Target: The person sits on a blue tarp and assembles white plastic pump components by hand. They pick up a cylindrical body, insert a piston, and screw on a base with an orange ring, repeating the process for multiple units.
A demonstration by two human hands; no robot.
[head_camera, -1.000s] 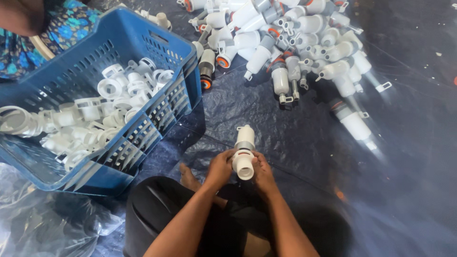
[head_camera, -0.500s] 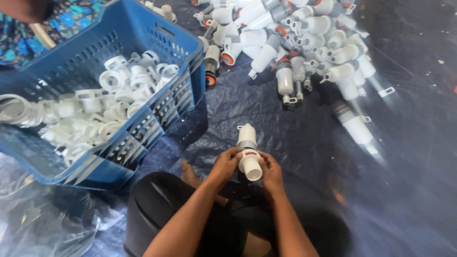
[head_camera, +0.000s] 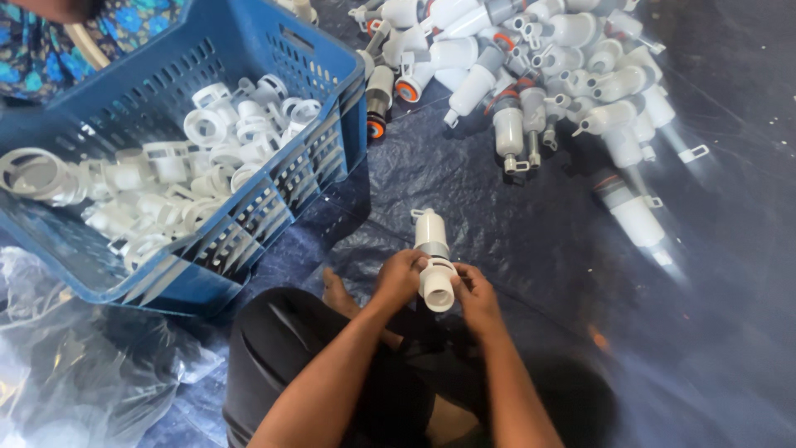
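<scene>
I hold a white plastic tube-shaped part (head_camera: 433, 255) upright-tilted in front of me, its open round end facing me. My left hand (head_camera: 398, 278) grips its near end from the left. My right hand (head_camera: 474, 297) grips the same end from the right. The part's far end, with a small tab, points away toward the pile. Both hands touch the part just above my black-clad knees (head_camera: 332, 373).
A blue slotted crate (head_camera: 207, 257) at left holds several white plastic rings and caps. A pile of white tube parts with grey and orange collars (head_camera: 531, 75) lies at the top. Dark plastic sheeting (head_camera: 705, 332) covers the floor. Clear plastic wrap (head_camera: 75, 365) lies at lower left. Another person's patterned garment (head_camera: 50, 33) shows top left.
The view has shifted slightly, so crate and pile sit a bit lower in frame. My hands stay on the white part and have turned it a little.
</scene>
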